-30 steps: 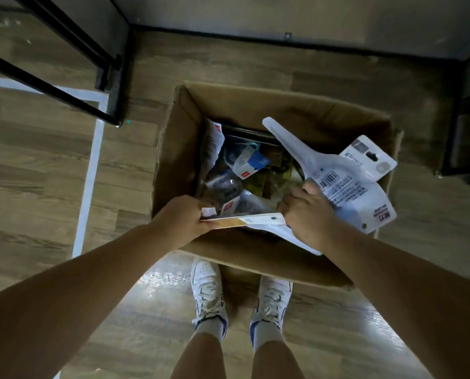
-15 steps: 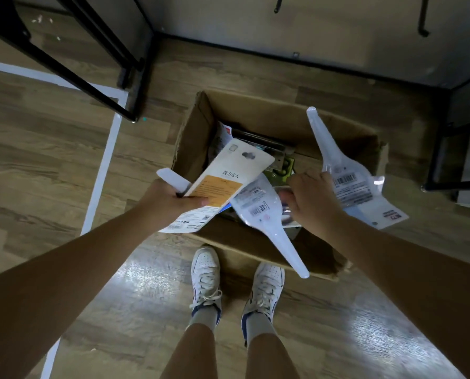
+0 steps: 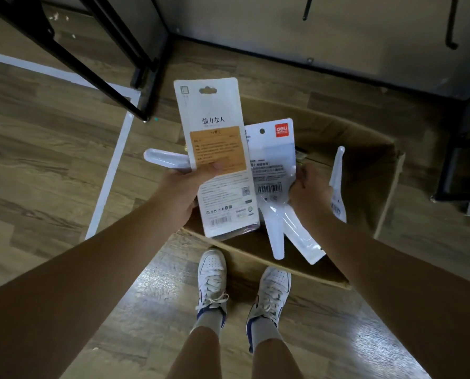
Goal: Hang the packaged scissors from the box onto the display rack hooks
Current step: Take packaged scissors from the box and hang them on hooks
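Slippage is the risk: the left hand (image 3: 183, 192) pinches two scissor packs (image 3: 217, 160) and the right hand (image 3: 309, 195) clutches several more above the cardboard box (image 3: 370, 149), so a glossy sleeve could slide free before reaching a hook.

Scissor packs (image 3: 217, 149) in both hands above box (image 3: 376, 160)

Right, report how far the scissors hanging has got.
Done: packages are out of the cardboard box. In hand: the left hand grips the orange-panel card pack; the right hand grips the red-logo scissor packs. Left: everything; none is on a hook in view.
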The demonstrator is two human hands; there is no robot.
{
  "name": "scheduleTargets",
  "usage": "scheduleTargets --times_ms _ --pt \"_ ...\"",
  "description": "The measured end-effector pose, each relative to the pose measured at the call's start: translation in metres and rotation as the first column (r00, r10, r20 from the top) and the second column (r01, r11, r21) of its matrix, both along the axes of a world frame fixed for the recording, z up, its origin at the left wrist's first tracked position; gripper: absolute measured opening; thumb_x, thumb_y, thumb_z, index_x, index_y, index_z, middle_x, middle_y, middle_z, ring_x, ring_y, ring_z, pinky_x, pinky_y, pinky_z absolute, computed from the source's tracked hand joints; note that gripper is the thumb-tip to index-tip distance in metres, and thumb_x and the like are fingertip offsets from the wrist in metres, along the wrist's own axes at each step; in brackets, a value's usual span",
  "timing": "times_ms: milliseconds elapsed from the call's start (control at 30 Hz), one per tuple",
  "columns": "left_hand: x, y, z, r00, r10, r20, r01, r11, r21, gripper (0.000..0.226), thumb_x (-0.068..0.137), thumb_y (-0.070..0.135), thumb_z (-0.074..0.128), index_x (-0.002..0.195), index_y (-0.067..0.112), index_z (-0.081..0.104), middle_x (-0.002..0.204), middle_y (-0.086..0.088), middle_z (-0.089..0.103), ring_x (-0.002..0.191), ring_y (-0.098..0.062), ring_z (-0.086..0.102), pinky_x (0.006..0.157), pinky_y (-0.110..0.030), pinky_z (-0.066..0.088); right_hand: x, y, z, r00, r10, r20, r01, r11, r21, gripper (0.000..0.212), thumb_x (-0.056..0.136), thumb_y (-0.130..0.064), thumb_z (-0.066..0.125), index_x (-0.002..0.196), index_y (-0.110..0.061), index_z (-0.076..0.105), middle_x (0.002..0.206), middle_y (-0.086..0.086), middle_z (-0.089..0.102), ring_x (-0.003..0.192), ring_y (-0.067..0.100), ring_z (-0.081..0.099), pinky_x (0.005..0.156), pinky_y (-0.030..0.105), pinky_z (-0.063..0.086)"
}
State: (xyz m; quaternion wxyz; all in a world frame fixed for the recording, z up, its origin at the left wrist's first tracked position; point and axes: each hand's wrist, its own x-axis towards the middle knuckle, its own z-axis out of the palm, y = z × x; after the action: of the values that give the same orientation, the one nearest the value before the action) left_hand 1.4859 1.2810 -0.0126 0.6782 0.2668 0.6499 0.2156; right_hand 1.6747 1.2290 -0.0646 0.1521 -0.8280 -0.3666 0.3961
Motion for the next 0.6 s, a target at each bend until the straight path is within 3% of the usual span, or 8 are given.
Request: scheduleTargets --times_ms 100,200,400,600 --pt "0.004 0.007 0.001 0.995 -0.026 0.091 0.026 1.000 0.006 0.040 0.079 0.011 0.070 0.118 0.007 0.061 0.113 -0.008 0.070 0.104 -0.027 0.066 0.095 -0.051 0.048 -0.009 0.008 0.009 0.995 -0.069 -0.069 0.069 0.998 0.004 0.016 0.099 -0.022 0.035 0.094 -0.016 0.049 0.090 0.007 0.058 0.095 0.031 0.060 0.090 0.052 0.047" --pt "0.008 0.013 0.004 0.980 -0.157 0.121 0.150 0.986 0.066 0.038 0.080 0.007 0.067 0.118 0.004 0.061 0.112 -0.011 0.069 0.101 -0.027 0.068 0.093 -0.048 0.051 -0.018 0.018 0.017 0.994 -0.071 -0.083 0.069 0.997 -0.032 0.017 0.099 -0.021 0.034 0.097 -0.016 0.050 0.096 0.009 0.061 0.097 0.031 0.060 0.090 0.050 0.047" --pt "0.009 0.022 0.013 0.910 -0.344 0.231 0.331 0.939 0.094 0.032 0.084 0.009 0.065 0.114 0.002 0.059 0.116 -0.016 0.066 0.107 -0.030 0.065 0.089 -0.043 0.054 -0.028 0.027 0.037 0.995 0.098 -0.001 -0.098 0.994 0.043 0.014 0.096 -0.018 0.041 0.097 -0.013 0.054 0.090 0.006 0.062 0.092 0.028 0.060 0.087 0.050 0.047" --pt "0.004 0.031 0.041 0.901 -0.327 0.285 0.319 0.945 0.077 0.028 0.078 0.007 0.065 0.107 0.004 0.062 0.104 -0.012 0.071 0.100 -0.030 0.068 0.075 -0.035 0.057 -0.031 0.020 0.058 0.994 0.050 -0.093 -0.036 0.988 0.150 0.016 0.095 -0.022 0.038 0.086 -0.030 0.049 0.078 -0.002 0.063 0.086 0.026 0.063 0.084 0.053 0.048"
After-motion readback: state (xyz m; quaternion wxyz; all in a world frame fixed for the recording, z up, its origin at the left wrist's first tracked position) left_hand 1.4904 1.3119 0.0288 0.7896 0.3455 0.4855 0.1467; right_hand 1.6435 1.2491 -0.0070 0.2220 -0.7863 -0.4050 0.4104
